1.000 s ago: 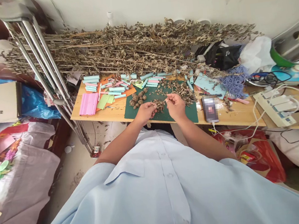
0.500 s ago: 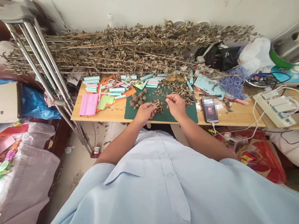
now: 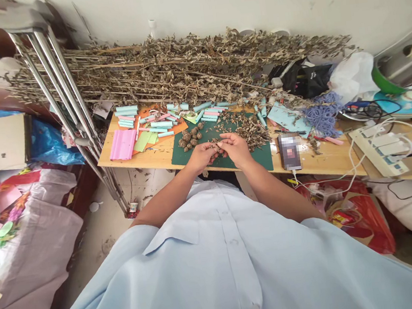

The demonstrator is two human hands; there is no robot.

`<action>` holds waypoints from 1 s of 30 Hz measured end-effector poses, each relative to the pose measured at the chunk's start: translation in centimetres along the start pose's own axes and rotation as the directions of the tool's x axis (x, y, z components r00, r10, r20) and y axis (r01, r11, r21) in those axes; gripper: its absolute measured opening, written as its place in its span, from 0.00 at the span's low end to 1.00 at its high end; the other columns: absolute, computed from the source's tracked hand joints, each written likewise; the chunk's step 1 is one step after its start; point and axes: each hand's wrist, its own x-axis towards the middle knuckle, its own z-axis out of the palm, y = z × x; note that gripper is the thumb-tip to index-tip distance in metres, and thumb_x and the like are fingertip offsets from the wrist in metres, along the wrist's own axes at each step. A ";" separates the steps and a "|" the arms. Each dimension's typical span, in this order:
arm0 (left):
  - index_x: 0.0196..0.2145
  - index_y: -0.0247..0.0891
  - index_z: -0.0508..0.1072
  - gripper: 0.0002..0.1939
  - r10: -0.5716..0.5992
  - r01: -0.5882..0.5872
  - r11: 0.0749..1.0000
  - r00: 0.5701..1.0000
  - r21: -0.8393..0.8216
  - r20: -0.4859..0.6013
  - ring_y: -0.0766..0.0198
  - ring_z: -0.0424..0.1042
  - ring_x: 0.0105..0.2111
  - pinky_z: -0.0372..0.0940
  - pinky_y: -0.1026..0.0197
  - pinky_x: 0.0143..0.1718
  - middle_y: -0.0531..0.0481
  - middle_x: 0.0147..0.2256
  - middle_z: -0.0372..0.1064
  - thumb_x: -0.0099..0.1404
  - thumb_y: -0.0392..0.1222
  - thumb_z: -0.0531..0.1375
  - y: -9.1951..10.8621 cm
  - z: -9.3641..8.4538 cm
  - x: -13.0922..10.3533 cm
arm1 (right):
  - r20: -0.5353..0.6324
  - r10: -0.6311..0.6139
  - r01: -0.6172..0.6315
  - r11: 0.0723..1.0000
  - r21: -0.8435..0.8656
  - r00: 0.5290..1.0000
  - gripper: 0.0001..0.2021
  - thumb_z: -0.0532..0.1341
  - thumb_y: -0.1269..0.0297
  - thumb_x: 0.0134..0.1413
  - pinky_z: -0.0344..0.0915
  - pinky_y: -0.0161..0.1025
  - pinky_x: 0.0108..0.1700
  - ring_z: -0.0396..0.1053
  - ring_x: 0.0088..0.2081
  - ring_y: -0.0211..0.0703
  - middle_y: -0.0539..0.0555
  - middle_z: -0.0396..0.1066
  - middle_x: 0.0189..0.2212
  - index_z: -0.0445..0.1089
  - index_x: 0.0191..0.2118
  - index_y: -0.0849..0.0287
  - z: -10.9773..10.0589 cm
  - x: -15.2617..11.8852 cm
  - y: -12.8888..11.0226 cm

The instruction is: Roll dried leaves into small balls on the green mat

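Over the front of a green cutting mat (image 3: 263, 160), my left hand (image 3: 202, 157) is closed around a clump of dried leaves (image 3: 213, 146). My right hand (image 3: 234, 149) meets it from the right, its thumb and fingers pinched on the same clump. Much of the clump is hidden by the fingers. Beyond the left hand lie several brown balls of rolled dried leaf (image 3: 189, 137). A loose heap of dried leaves (image 3: 253, 131) spreads over the mat behind and right of my right hand.
Bundles of dried plant stalks (image 3: 180, 67) line the wall. Blue and pink paper rolls (image 3: 161, 125) and a pink sheet (image 3: 122, 144) lie left. At right are a phone (image 3: 289, 151), blue cord (image 3: 323, 114) and a power strip (image 3: 376, 148). Metal crutches (image 3: 66, 91) stand at the left.
My right hand has moved left and closed onto the clump in my left hand. The left hand has stayed almost in place, and the leaves are now more covered by fingers.
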 end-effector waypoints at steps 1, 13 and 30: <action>0.30 0.35 0.72 0.07 -0.003 0.003 1.000 1.000 -0.002 -0.009 0.75 0.60 0.18 0.52 0.68 0.20 0.54 0.23 0.66 0.59 0.40 0.65 -0.1 0.0 0.0 | -0.016 0.000 0.000 1.000 0.008 1.000 0.24 0.71 0.55 0.43 0.63 0.34 0.21 0.70 0.25 0.38 0.49 0.74 0.31 0.71 0.47 0.57 0.0 0.1 0.1; 0.32 0.35 0.71 0.10 -0.047 0.045 0.994 0.999 -0.104 -0.017 0.74 0.60 0.17 0.49 0.68 0.18 0.54 0.22 0.66 0.58 0.42 0.66 -0.1 -0.3 0.2 | -0.093 -0.048 0.042 0.997 -0.067 0.995 0.20 0.70 0.51 0.46 0.68 0.37 0.24 0.74 0.29 0.43 0.52 0.76 0.32 0.74 0.43 0.56 -1.3 1.0 0.0; 0.32 0.35 0.70 0.11 -0.011 0.011 0.999 1.000 -0.044 0.020 0.74 0.61 0.18 0.51 0.68 0.19 0.55 0.23 0.66 0.60 0.43 0.67 -0.4 -0.4 0.4 | -0.041 -0.124 0.120 0.988 -0.100 0.991 0.20 0.67 0.53 0.47 0.64 0.36 0.30 0.65 0.27 0.36 0.49 0.73 0.31 0.73 0.46 0.56 -0.6 0.5 0.5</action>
